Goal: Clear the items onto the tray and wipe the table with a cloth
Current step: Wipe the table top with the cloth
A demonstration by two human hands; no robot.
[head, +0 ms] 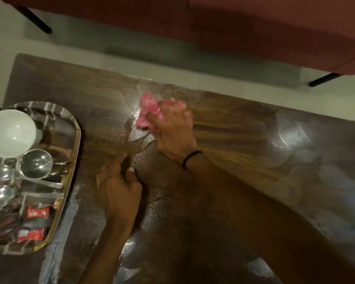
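Note:
My right hand (173,130) presses a crumpled pink cloth (147,111) onto the dark wooden table (244,140) near its far edge; the cloth and fingers are blurred. My left hand (119,185) rests on the table nearer to me, fingers spread, with nothing in it. At the left stands the gold-rimmed tray (75,140). It holds a white bowl (10,133), a steel bowl (36,163), several spoons (2,191) and two red sachets (37,212).
A dark red sofa (254,27) on black legs stands beyond the table, across a strip of pale floor (152,62). Damp wipe streaks shine on the table's right side (291,138). The tray overhangs the left edge of the view.

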